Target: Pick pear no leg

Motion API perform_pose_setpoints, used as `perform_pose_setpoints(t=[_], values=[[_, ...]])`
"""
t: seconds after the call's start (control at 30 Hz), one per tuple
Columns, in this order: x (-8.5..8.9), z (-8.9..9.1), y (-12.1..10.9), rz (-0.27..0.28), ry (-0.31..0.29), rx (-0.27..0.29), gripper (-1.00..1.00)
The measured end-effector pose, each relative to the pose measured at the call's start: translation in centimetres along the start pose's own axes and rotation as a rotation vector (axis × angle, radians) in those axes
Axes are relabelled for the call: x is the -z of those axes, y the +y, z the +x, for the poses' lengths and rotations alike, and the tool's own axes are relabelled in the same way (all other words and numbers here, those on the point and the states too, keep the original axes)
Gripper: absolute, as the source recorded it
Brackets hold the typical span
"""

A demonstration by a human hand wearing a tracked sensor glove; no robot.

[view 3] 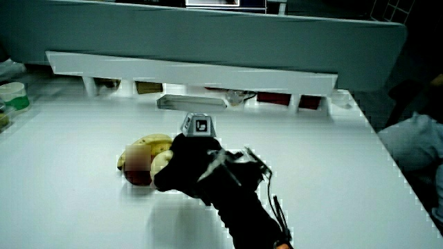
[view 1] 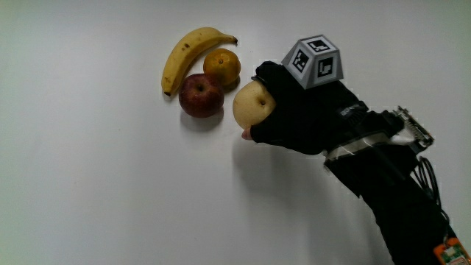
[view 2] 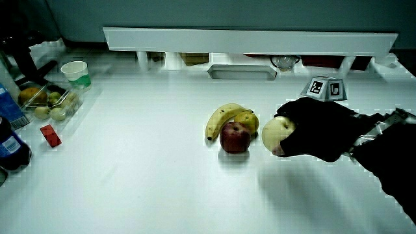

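A pale yellow pear (view 1: 252, 103) sits in the grasp of the gloved hand (view 1: 294, 114), whose fingers curl around it beside the other fruit. In a side view the pear (view 2: 275, 133) shows at the front of the hand (view 2: 312, 130). In a side view the hand (view 3: 185, 166) covers most of the pear (view 3: 161, 162). Whether the pear touches the table cannot be told. The patterned cube (view 1: 315, 62) rides on the back of the hand.
A red apple (view 1: 200, 96), an orange (view 1: 221, 66) and a banana (view 1: 188, 51) lie together beside the pear. At the table's edge stand a clear box of fruit (view 2: 49, 104), a paper cup (view 2: 75, 71) and a small red item (view 2: 50, 135). A low white partition (view 2: 247, 40) bounds the table.
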Motion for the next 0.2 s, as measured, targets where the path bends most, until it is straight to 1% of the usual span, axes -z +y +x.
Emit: perform_pose_setpoints(t=[0.03,0.07,0.1,0.13,0.17,0.2], values=[[-0.1,0.3,-0.2,-0.003,-0.001,0.007,1.0],[-0.3,0.6,-0.5,-0.009,0.01,-0.009,1.0],[-0.2,1.1,-0.5,-0.026,0.012,-0.003,1.0],[-0.6,1.1,-1.0,0.0,-0.004,0.016,1.0],[-0.6,1.5,-1.1,-0.005,0.002,0.019,1.0],[-0.7,1.9,-1.3,0.002,0.0,0.033,1.0]])
